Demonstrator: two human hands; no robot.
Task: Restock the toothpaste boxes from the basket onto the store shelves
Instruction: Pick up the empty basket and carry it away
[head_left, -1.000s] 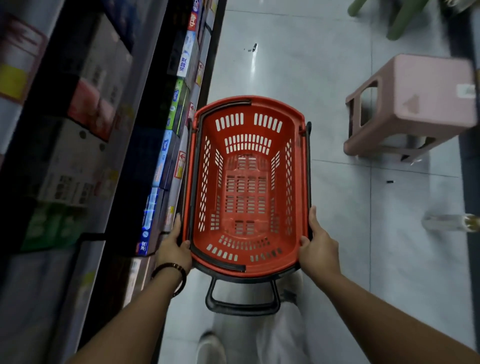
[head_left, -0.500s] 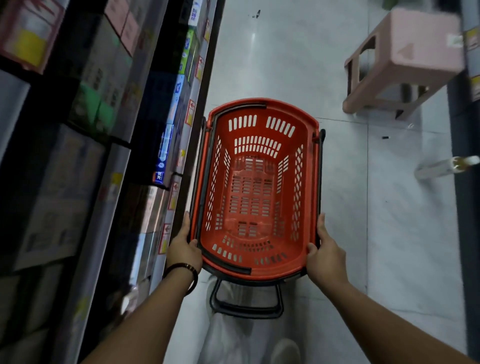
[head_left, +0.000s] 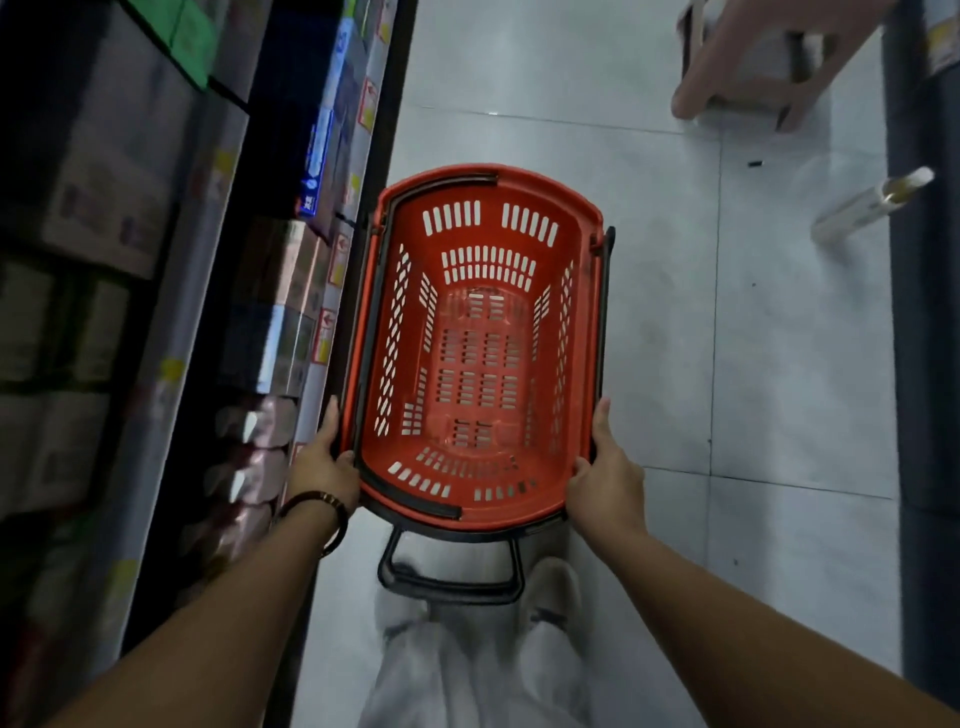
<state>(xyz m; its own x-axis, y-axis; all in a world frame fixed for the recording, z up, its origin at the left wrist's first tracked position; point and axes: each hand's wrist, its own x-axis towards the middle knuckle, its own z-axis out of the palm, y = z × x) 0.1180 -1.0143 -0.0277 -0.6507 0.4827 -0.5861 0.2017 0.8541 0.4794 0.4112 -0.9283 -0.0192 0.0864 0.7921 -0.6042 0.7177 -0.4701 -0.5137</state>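
Hands grip the near end of the red basket (head_left: 478, 343), 1 at each corner. The left hand (head_left: 322, 467) clasps the near left corner, with its thumb laid over the rim and its forefinger stretched forward along the outer wall; the other fingers are hidden under the rim. The right hand (head_left: 608, 478) holds the near right corner in the same way, thumb on the rim and forefinger pointing ahead along the side. Between the 2 hands the slotted bottom of the basket shows in full. A black carry handle (head_left: 363, 312) lies folded along the rim ahead of the left hand, and a black pull handle (head_left: 452, 582) sticks out below the near end, between the wrists. A dark bracelet (head_left: 322, 506) circles the left wrist.

Just to the left of the left hand rise the store shelves (head_left: 171, 312), blurred and dim, packed with boxes; a blue box (head_left: 314, 166) stands further ahead on that side. Whether these are toothpaste boxes I cannot tell. Below the wrists show light trousers (head_left: 467, 675) and a white shoe (head_left: 550, 587) on the grey tiled floor (head_left: 675, 338). Far ahead and to the right of the right hand stands a pink stool (head_left: 753, 62), with a white bottle (head_left: 872, 202) lying on the floor nearer.
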